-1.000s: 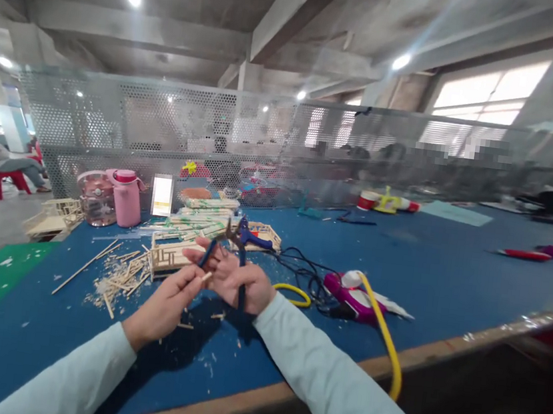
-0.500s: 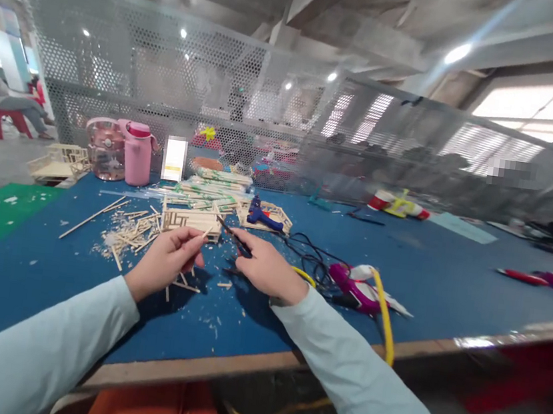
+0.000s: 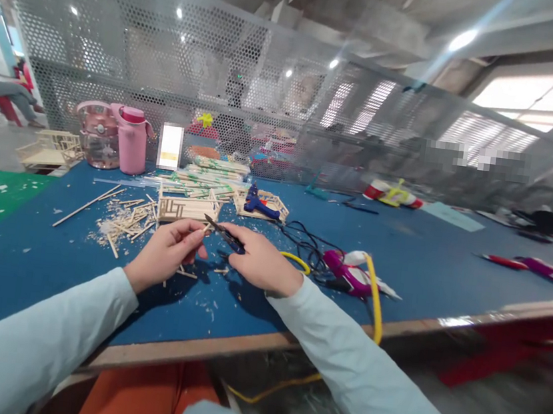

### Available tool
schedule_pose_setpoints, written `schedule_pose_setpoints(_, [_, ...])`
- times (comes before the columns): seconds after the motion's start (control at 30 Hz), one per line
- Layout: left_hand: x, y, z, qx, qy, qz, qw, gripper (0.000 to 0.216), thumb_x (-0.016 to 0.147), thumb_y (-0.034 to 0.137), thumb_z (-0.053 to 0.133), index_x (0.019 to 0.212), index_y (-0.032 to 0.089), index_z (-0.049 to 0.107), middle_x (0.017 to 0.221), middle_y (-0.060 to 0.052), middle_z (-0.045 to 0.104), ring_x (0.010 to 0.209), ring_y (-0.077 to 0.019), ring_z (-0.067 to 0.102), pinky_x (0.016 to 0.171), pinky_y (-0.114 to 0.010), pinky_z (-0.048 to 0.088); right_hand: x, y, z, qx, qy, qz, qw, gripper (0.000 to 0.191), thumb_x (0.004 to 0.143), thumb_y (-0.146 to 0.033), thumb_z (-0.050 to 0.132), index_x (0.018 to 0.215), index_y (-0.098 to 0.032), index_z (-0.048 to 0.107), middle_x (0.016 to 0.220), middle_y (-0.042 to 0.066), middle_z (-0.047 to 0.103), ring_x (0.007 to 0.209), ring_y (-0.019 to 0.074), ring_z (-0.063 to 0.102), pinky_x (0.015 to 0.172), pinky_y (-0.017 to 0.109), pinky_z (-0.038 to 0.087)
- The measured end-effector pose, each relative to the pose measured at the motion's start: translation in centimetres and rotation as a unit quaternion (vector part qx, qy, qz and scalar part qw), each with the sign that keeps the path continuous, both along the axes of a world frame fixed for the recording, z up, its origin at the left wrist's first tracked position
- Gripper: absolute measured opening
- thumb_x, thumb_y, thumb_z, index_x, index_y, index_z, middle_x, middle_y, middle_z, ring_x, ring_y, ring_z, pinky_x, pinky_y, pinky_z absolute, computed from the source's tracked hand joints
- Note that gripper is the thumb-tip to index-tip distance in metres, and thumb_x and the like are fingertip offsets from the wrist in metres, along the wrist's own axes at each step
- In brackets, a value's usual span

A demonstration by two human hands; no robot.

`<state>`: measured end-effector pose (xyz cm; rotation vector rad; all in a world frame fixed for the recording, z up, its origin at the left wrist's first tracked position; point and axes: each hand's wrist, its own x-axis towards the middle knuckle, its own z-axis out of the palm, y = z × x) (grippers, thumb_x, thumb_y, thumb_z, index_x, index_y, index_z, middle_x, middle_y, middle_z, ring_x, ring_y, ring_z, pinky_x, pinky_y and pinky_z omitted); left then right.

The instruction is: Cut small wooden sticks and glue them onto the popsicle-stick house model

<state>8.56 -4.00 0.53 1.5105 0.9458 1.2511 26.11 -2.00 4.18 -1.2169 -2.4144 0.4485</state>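
My left hand pinches a short, thin wooden stick between thumb and fingertips. My right hand is wrapped round dark-handled pliers, whose pointed jaws meet the tip of the stick. Just behind both hands stands a small frame built of wooden sticks. Below the left hand lie a few loose stick pieces, partly hidden by it. A pile of cut sticks and shavings spreads on the blue table, left of my hands.
A blue glue gun rests on another stick frame. To the right are a purple tool with a yellow cord and black cables. Stick bundles, a pink bottle and a clear jug stand at the back.
The pliers' jaws have come leftward onto the tip of the stick, and the two hands are closer together. The whole view has shifted slightly.
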Motion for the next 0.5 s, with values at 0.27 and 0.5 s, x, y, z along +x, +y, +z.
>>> schedule_pose_setpoints(0.27, [-0.27, 0.05, -0.11, 0.015, 0.027, -0.005, 1.000, 0.035, 0.077, 0.049, 0.051, 0.086, 0.015, 0.055, 0.057, 0.001, 0.057, 0.044, -0.0061, 0.041, 0.043, -0.019, 0.033, -0.02, 0.06, -0.16, 0.036, 0.016, 0.014, 0.999, 0.052, 0.064, -0.008, 0.045, 0.114, -0.020, 0.056, 0.107, 0.005, 0.064, 0.095, 0.0201, 0.058, 0.081, 0.029, 0.042])
schedule_pose_setpoints(0.5, [-0.15, -0.08, -0.30, 0.010, 0.097, 0.014, 0.995, 0.039, 0.079, 0.049, 0.045, 0.088, 0.014, 0.060, 0.052, 0.003, 0.052, 0.039, -0.0061, 0.041, 0.039, -0.019, 0.031, -0.17, 0.47, -0.98, 0.114, -0.056, 0.006, 0.992, 0.045, 0.066, -0.011, 0.046, 0.110, -0.016, 0.055, 0.100, 0.009, 0.065, 0.089, 0.0212, 0.059, 0.077, 0.029, 0.042])
